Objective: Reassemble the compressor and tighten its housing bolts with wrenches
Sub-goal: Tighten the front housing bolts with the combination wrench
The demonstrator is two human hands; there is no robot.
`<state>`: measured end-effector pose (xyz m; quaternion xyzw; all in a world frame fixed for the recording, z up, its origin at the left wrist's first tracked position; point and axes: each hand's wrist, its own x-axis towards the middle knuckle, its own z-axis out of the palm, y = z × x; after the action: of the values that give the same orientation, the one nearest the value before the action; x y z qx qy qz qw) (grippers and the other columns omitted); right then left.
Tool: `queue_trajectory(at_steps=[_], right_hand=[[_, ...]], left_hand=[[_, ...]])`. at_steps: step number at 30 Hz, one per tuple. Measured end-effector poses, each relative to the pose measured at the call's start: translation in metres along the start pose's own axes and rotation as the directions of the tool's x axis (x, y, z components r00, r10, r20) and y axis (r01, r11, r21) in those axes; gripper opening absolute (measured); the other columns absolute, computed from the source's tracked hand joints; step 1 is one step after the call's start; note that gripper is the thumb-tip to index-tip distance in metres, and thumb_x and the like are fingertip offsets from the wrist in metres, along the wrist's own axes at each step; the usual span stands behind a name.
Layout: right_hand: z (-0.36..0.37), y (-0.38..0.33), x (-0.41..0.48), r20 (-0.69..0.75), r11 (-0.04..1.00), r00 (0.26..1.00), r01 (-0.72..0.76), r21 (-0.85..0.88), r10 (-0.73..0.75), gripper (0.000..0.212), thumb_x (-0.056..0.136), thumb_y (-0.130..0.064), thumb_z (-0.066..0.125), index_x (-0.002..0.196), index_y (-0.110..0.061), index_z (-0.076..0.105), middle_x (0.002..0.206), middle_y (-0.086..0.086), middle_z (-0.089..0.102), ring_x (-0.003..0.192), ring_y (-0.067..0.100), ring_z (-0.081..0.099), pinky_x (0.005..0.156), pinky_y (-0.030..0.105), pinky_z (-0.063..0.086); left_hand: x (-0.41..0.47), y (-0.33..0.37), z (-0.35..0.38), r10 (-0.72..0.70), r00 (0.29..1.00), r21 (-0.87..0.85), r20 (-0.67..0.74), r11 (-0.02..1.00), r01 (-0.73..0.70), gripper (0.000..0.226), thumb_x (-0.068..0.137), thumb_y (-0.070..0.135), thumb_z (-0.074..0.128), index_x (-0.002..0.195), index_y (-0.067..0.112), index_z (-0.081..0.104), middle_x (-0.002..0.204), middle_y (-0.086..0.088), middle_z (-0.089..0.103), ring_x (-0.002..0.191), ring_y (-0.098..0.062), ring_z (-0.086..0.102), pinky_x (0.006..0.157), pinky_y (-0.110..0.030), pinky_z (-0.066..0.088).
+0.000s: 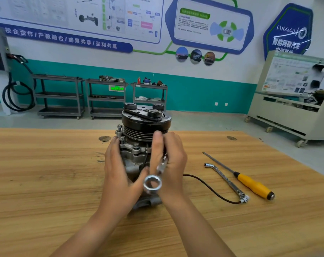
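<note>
- I see a workshop with a teal-banded wall, posters and grey tool carts (59, 95) behind a wooden counter (46, 182).
- The compressor (139, 130) stands upright at the counter's middle, its black pulley end on top.
- Of the two hands, my view shows the left hand (118, 169) wrapped on the housing's left side, thumb across the front.
- The right hand (172, 164) grips a ring wrench (160, 166) against the housing's right side, its ring end pointing toward the camera.
- An L-shaped socket wrench (226, 179) and a yellow-handled screwdriver (250, 182) lie side by side to the right.
- A black wire (209, 188) runs from the compressor toward the socket wrench.
</note>
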<state>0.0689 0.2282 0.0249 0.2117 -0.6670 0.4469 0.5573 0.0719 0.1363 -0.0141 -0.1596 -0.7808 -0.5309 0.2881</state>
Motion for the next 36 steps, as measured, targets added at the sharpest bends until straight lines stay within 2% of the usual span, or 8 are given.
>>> queue_trajectory(at_steps=[3, 6, 11, 14, 17, 19, 22, 36], right_hand=[[0.007, -0.004, 0.003, 0.114, 0.984, 0.99, 0.096, -0.148, -0.079, 0.028, 0.095, -0.021, 0.038, 0.068, -0.018, 0.035, 0.063, -0.006, 0.033, 0.065, 0.011, 0.03, 0.072, 0.033, 0.035], [0.014, -0.013, 0.014, 0.1, 0.984, 0.99, 0.111, -0.137, -0.098, 0.031, 0.094, -0.02, 0.036, 0.065, -0.011, 0.042, 0.062, -0.005, 0.032, 0.06, 0.013, 0.032, 0.064, 0.033, 0.035], [-0.009, -0.034, 0.07, -0.147, 0.868, 0.967, -0.115, 0.483, 0.21, 0.028, 0.089, -0.036, 0.04, 0.067, -0.019, 0.041, 0.052, -0.01, 0.04, 0.044, 0.004, 0.037, 0.042, 0.017, 0.03], [-0.039, -0.019, 0.105, -0.219, 0.641, 0.835, -0.191, 0.744, 0.504, 0.04, 0.097, -0.036, 0.035, 0.062, -0.017, 0.037, 0.04, -0.011, 0.031, 0.033, 0.006, 0.025, 0.035, 0.015, 0.022], [-0.057, 0.013, 0.121, -0.004, 0.292, 0.603, -0.38, 0.878, 0.798, 0.042, 0.101, -0.033, 0.033, 0.062, -0.017, 0.032, 0.039, -0.007, 0.019, 0.031, 0.008, 0.015, 0.033, 0.014, 0.015], [-0.058, 0.031, 0.114, 0.155, 0.079, 0.46, -0.451, 0.889, 0.874, 0.04, 0.1, -0.027, 0.03, 0.061, -0.016, 0.03, 0.037, -0.006, 0.018, 0.028, 0.008, 0.014, 0.03, 0.014, 0.012], [-0.052, 0.05, 0.098, 0.251, -0.072, 0.335, -0.465, 0.882, 0.908, 0.036, 0.097, -0.017, 0.029, 0.061, -0.016, 0.029, 0.035, -0.006, 0.019, 0.025, 0.009, 0.015, 0.028, 0.015, 0.012], [-0.033, 0.055, 0.107, 0.313, -0.087, 0.323, -0.559, 0.825, 0.893, 0.042, 0.102, -0.028, 0.029, 0.062, -0.016, 0.033, 0.035, -0.006, 0.02, 0.025, 0.008, 0.015, 0.028, 0.014, 0.012]], left_hand=[[0.001, 0.001, 0.0, -0.007, 1.0, 0.015, -0.019, 1.0, 0.007, 0.091, 0.074, 0.016, 0.076, 0.145, 0.01, 0.019, 0.15, -0.011, 0.023, 0.138, -0.021, 0.023, 0.114, -0.046, 0.024], [0.003, 0.0, 0.0, 0.007, 1.0, 0.009, 0.007, 1.0, -0.007, 0.093, 0.074, 0.008, 0.075, 0.141, 0.037, 0.018, 0.149, -0.014, 0.025, 0.136, -0.029, 0.028, 0.111, -0.051, 0.028], [0.002, -0.002, -0.001, 0.011, 1.0, 0.027, -0.017, 1.0, -0.011, 0.086, 0.076, 0.015, 0.074, 0.144, 0.006, 0.023, 0.147, -0.013, 0.027, 0.139, -0.024, 0.024, 0.114, -0.048, 0.024], [0.003, -0.003, -0.001, 0.02, 1.0, 0.024, -0.008, 1.0, -0.02, 0.086, 0.076, 0.014, 0.072, 0.145, 0.012, 0.02, 0.149, -0.007, 0.025, 0.14, -0.02, 0.023, 0.114, -0.047, 0.023], [0.003, -0.002, -0.001, 0.021, 1.0, 0.027, -0.006, 0.999, -0.021, 0.087, 0.076, 0.014, 0.071, 0.146, 0.013, 0.02, 0.149, -0.005, 0.025, 0.14, -0.018, 0.022, 0.115, -0.047, 0.023], [0.003, -0.003, -0.001, 0.023, 1.0, 0.032, -0.008, 0.999, -0.023, 0.086, 0.077, 0.015, 0.071, 0.146, 0.015, 0.019, 0.149, -0.003, 0.024, 0.14, -0.018, 0.022, 0.115, -0.046, 0.023], [0.002, -0.002, -0.001, 0.068, 0.997, 0.029, -0.031, 0.997, -0.067, 0.083, 0.079, 0.021, 0.072, 0.14, 0.029, 0.017, 0.145, 0.005, 0.023, 0.139, -0.014, 0.022, 0.115, -0.038, 0.021], [0.003, 0.0, 0.0, 0.07, 0.997, 0.013, -0.038, 0.997, -0.07, 0.08, 0.07, 0.034, 0.061, 0.133, 0.036, 0.011, 0.142, 0.007, 0.023, 0.138, -0.011, 0.021, 0.113, -0.029, 0.018]])
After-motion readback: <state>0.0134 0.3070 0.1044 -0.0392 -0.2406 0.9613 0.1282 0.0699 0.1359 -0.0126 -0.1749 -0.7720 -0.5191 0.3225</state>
